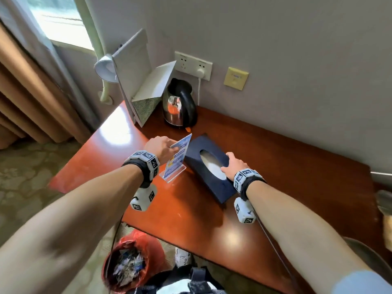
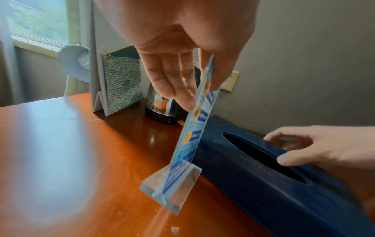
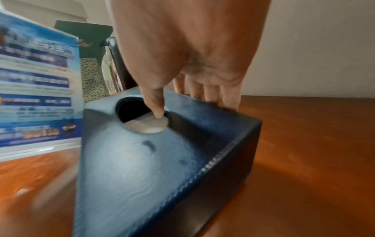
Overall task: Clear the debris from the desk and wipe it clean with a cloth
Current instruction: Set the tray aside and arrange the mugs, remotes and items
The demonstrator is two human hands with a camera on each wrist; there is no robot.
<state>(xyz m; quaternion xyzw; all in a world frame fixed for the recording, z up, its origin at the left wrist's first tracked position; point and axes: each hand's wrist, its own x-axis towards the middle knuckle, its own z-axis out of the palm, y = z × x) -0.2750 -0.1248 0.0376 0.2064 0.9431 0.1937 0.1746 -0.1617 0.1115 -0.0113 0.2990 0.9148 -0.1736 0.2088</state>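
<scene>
Our left hand (image 1: pixel 161 147) pinched the top edge of the blue printed card in a clear acrylic stand (image 1: pixel 177 157), tilted with its base lifted. Our right hand (image 1: pixel 233 167) gripped the dark blue rectangular tissue box (image 1: pixel 206 149), thumb in its oval opening; its long axis ran diagonally across the reddish wooden desk (image 1: pixel 286 166).

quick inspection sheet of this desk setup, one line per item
surface: wooden desk, glossy, small pale crumbs near the sign base
job's things: cloth not seen; red bin of scraps on the floor
clutter: acrylic sign stand, navy tissue box, kettle, folded cards
hands: left hand pinches the sign's top; right hand grips the tissue box
cables: white cord from the wall socket
surroundings: curtain, window, lamp
</scene>
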